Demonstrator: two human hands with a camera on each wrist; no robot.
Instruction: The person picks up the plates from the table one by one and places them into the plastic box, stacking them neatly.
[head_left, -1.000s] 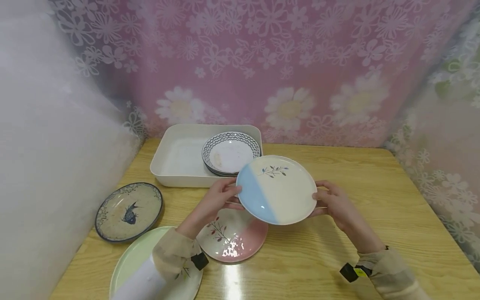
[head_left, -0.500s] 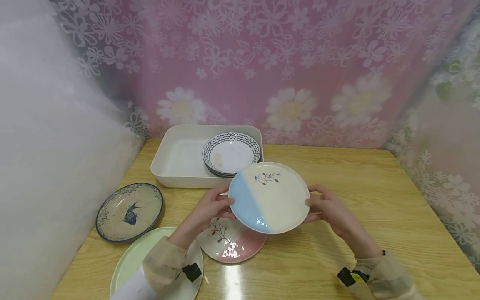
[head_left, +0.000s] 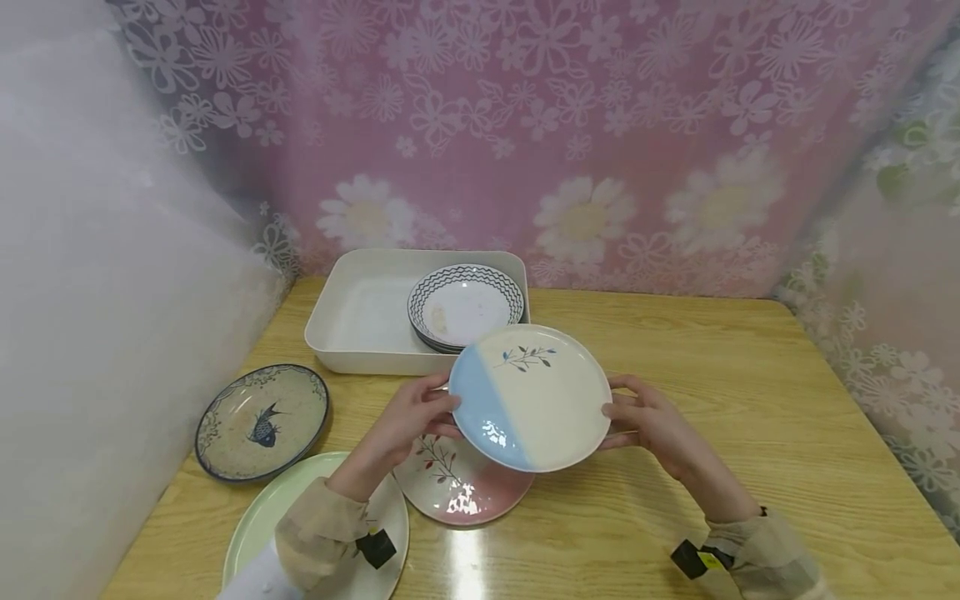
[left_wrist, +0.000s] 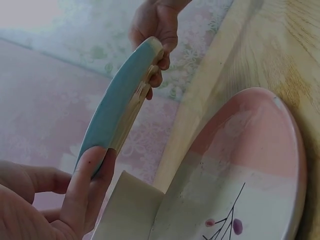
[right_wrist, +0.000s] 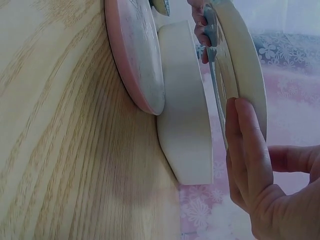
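Note:
Both hands hold up a round plate (head_left: 536, 400), cream with a blue side and a leaf sprig, tilted toward the head camera. My left hand (head_left: 408, 421) pinches its blue edge, thumb on top and fingers beneath. The opposite cream edge is gripped by my right hand (head_left: 652, 425) in the same way. Below the held plate, partly covered by it in the head view, a pink-and-white plate (head_left: 465, 492) with a red sprig lies on the table. Both wrist views show a gap between the held plate (left_wrist: 117, 102) and the pink-and-white plate (right_wrist: 137, 55).
A white bin (head_left: 352, 362) stands at the back, with a stack of zigzag-rimmed bowls (head_left: 468, 308) in its right side. At left are a fish-patterned plate (head_left: 262, 421) and a large green-and-white plate (head_left: 262, 508), partly under the left sleeve. The wooden table (head_left: 787, 433) extends right.
Both hands have brought the blue-and-cream plate leftward and somewhat nearer the person, farther over the pink-and-white plate. The bin, bowls and other plates stay put.

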